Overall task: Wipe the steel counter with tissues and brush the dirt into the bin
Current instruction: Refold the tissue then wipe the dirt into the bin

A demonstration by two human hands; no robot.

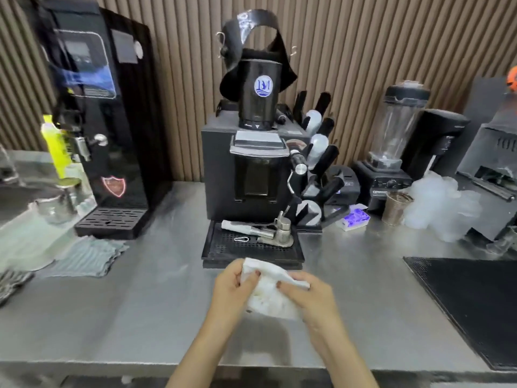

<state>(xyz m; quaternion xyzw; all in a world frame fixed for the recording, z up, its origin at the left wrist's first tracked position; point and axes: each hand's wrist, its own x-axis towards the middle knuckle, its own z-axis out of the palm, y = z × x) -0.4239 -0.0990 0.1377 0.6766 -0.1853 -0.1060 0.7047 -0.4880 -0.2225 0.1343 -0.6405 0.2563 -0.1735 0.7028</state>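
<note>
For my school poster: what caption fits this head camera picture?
Left hand and right hand hold a crumpled white tissue over the shiny steel counter.

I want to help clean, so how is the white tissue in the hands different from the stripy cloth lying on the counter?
The tissue is plain white; the cloth has grey stripes. The tissue is crumpled and held between the left hand and right hand; the cloth lies spread out on the steel counter, with no hand on it. Both are soft and bendy.
</note>
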